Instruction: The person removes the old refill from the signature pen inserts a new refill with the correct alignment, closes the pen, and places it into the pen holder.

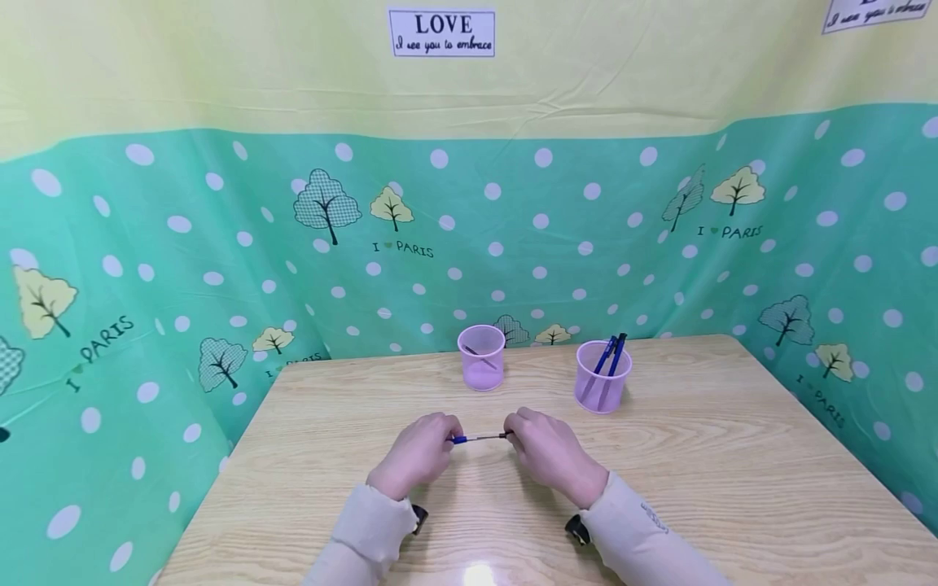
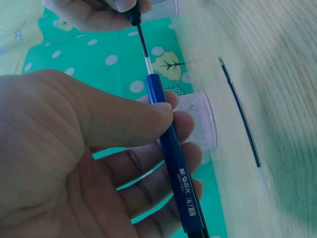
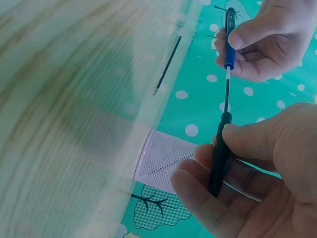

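Observation:
My left hand (image 1: 421, 452) pinches the blue barrel (image 2: 171, 153) of a pen between thumb and fingers. Opposite it, my right hand (image 1: 545, 448) holds the pen's black grip section (image 3: 220, 153). The two pen parts are apart, and a thin dark refill (image 2: 143, 44) with a clear end spans the gap, its ends hidden inside them. A second refill (image 2: 240, 114), dark with a pointed tip, appears on the table in both wrist views. I cannot make it out in the head view.
Beyond my hands stands a lilac mesh cup (image 1: 482, 376) with a thin dark item inside. Farther right, another lilac mesh cup (image 1: 584, 397) holds several blue pens (image 1: 618, 356). A patterned curtain (image 1: 410, 301) hangs behind the wooden table (image 1: 330, 407).

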The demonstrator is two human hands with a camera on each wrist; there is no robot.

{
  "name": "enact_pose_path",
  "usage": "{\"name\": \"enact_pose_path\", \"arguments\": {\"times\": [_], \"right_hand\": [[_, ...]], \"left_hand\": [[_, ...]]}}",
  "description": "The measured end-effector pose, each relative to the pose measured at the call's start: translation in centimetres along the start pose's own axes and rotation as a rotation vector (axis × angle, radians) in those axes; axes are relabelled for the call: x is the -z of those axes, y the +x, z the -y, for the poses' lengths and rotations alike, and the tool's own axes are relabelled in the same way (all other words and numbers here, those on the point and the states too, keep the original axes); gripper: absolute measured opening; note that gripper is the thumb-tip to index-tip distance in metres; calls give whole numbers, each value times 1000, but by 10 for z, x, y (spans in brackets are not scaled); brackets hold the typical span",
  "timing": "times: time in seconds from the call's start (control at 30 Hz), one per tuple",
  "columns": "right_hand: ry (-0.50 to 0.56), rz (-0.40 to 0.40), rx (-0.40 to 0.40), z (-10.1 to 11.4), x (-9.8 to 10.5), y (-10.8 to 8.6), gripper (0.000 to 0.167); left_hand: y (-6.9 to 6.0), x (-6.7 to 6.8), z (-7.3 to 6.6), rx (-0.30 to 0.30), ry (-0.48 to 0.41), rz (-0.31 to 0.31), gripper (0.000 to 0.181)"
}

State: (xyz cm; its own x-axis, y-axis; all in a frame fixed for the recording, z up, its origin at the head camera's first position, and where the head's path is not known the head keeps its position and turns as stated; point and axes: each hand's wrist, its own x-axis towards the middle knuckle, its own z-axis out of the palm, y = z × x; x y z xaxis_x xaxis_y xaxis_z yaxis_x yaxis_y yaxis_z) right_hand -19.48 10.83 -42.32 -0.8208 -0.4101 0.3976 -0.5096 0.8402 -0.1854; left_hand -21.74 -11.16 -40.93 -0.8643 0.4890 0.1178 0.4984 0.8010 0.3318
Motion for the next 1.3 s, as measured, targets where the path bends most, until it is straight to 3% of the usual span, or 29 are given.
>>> {"name": "enact_pose_path", "arguments": {"times": [1.3], "right_hand": [[-10,-22,27,0,1,-1,6]], "left_hand": [[2,-2,-4,-58,23,-33,18]]}}
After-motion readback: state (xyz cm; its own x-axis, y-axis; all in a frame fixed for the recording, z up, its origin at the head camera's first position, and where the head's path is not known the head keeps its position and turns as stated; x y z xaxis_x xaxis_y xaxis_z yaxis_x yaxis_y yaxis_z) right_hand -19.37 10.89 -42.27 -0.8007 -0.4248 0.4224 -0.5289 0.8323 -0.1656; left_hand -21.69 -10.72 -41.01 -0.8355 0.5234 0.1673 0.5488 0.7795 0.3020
